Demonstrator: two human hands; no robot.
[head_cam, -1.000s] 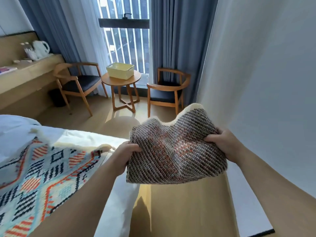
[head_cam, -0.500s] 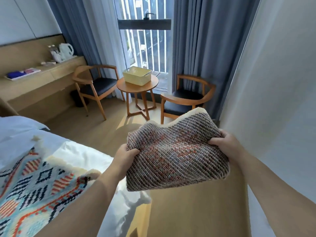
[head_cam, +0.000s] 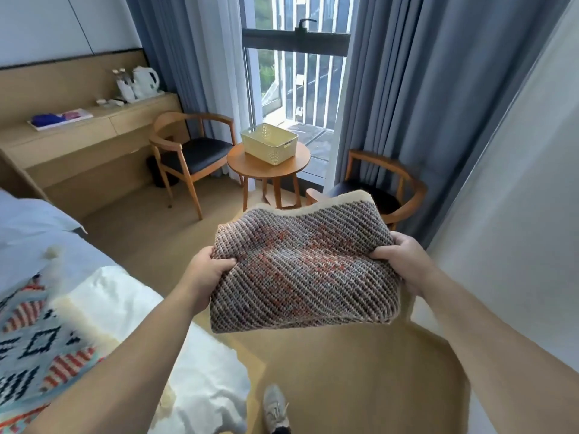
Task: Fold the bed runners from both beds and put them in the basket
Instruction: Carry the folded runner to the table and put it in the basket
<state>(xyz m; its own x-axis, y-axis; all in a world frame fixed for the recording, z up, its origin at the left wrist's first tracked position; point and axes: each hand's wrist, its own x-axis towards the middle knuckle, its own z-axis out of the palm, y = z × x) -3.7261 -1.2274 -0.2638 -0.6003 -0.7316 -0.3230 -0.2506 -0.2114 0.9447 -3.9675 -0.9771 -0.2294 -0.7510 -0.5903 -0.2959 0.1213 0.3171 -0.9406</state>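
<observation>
A folded bed runner [head_cam: 302,267], woven in grey, brown and red with a cream edge, hangs in the air in front of me. My left hand [head_cam: 208,270] grips its left side and my right hand [head_cam: 402,261] grips its right side. Farther ahead a pale yellow perforated basket [head_cam: 269,147] stands on a small round wooden table [head_cam: 250,166] by the window. A second runner [head_cam: 40,346], blue, white and red with a geometric pattern, lies spread flat on the white bed [head_cam: 122,305] at my lower left.
Two wooden armchairs flank the round table, one on its left [head_cam: 188,151] and one on its right [head_cam: 388,189]. A long wooden desk [head_cam: 87,133] with a kettle runs along the left wall. A white wall [head_cam: 517,198] stands close on my right. My shoe [head_cam: 274,405] is on the wood floor.
I have walked forward past the bed corner, so the table and basket appear closer and more central. Both hands keep the same hold on the folded runner.
</observation>
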